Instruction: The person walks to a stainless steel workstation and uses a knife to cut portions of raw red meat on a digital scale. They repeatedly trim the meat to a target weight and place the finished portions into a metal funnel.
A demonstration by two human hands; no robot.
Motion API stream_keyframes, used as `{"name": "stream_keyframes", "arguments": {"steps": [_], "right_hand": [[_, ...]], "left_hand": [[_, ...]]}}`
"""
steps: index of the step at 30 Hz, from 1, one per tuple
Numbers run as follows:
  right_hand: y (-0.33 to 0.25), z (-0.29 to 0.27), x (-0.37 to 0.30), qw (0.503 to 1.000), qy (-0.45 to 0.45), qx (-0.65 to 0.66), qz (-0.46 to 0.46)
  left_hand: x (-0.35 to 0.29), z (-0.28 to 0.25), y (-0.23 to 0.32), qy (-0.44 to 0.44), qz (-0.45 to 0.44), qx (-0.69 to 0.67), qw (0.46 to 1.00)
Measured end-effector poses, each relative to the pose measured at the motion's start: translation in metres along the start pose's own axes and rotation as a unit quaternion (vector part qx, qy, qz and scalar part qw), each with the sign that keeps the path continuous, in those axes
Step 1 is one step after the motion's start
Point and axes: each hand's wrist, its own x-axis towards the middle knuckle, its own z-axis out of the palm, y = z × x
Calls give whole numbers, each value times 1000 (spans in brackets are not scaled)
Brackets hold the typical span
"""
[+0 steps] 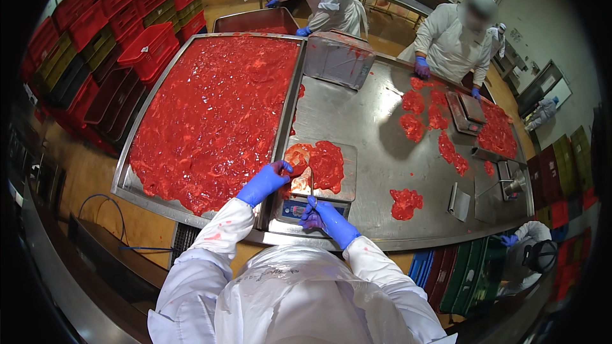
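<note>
My left hand (264,182), in a blue glove, pinches the edge of a wet red piece (298,167) over a scale (348,190). Whether the piece is roe or meat I cannot tell. In my right hand (329,221), also gloved blue, is the handle end of a knife (312,183); its narrow blade points away from me, against the red material. Another glossy red clump (327,165) lies on the scale's metal plate, just right of the blade. The scale's front panel shows below the plate, between my hands.
Left of the scale, a shallow steel tray (280,114) holds a wide red mass. A grey box (338,60) stands beyond the scale. Red clumps (406,204) dot the steel table (370,153). Two co-workers stand across it; crates (150,51) are stacked left.
</note>
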Motion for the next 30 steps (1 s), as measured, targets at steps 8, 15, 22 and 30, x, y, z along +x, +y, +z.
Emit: {"name": "stream_keyframes", "arguments": {"steps": [8,15,22,30], "right_hand": [[-5,0,-5,995,-72,-59,39],[-4,2,-10,995,-64,-64,31],[1,3,-9,996,-68,-45,31],[4,-3,-6,996,-81,-36,31]], "left_hand": [[-1,2,6,-37,-38,-67,996],[-2,4,12,-39,-47,-56,997],[-6,3,21,-46,-35,-24,998],[-3,4,10,-42,-47,-65,996]]}}
